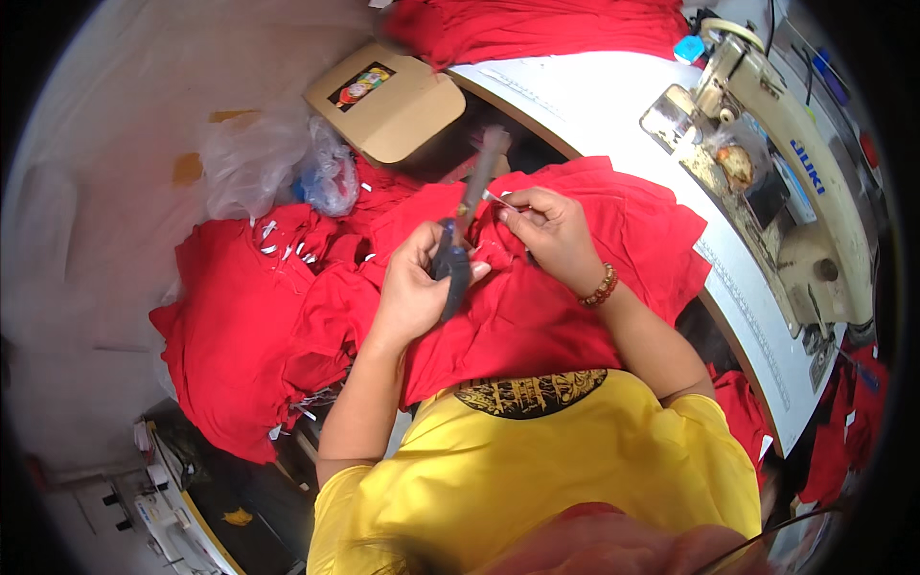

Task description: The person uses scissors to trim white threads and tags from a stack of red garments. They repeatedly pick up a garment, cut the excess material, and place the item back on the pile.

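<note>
A pair of scissors (464, 213) with dark handles is gripped in my left hand (412, 292), its blades pointing up and away from me, slightly blurred. Close to the blades, my right hand (554, 235) pinches a thin white strip or thread (498, 199); which of the two I cannot tell. Under both hands a red garment (585, 278) spreads over my lap and up against the table edge. A bunched fold of it lies by my left fingertips. A beaded bracelet circles my right wrist.
More red garments (240, 335) with white tags are heaped at the left. A cream sewing machine (795, 182) stands on the white table (565, 96) at right, with a red fabric pile (556, 29) at the back. Beyond the heap are a cardboard box (412, 115) and plastic bags (254, 163).
</note>
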{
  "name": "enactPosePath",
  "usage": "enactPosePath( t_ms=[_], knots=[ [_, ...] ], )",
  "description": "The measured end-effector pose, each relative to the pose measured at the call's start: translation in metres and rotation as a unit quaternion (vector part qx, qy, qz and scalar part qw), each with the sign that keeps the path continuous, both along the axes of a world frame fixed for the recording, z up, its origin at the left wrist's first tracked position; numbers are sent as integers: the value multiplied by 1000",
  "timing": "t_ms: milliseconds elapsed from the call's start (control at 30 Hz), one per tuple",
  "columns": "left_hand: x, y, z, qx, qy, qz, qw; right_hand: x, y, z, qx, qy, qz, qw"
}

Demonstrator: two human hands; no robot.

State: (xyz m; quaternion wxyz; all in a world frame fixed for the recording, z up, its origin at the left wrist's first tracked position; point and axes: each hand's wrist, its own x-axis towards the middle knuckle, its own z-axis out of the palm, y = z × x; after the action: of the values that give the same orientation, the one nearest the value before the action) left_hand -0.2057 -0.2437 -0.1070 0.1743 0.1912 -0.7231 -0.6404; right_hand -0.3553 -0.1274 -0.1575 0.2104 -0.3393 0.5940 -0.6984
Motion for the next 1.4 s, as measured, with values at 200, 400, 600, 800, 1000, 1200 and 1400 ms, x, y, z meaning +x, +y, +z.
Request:
enactPosePath(
  t_ms=[200, 400, 600, 800, 1000, 1200, 1400],
  knots=[
    [1, -4, -7, 78, 75, 122, 987, 18, -2, -4, -51, -78, 35, 995],
    [-15, -6, -6, 110, 111, 94, 983, 19, 0, 3, -32, 8, 30, 999],
    [-18, 14, -9, 88, 93, 73, 989, 27, 1, -4, -87, -142, 81, 983],
    [-16, 8, -20, 138, 109, 98, 980, 35, 4, 1, -70, -159, 74, 982],
    [9, 4, -13, 105, 82, 121, 984, -11, 45, -35, -70, 1, 43, 997],
    [19, 10, -26, 19, 81, 86, 993, -9, 52, -33, 80, -65, -44, 994],
    [18, 16, -15, -38, 65, 55, 996, -18, 19, -23, 185, 122, -25, 975]
  ],
)
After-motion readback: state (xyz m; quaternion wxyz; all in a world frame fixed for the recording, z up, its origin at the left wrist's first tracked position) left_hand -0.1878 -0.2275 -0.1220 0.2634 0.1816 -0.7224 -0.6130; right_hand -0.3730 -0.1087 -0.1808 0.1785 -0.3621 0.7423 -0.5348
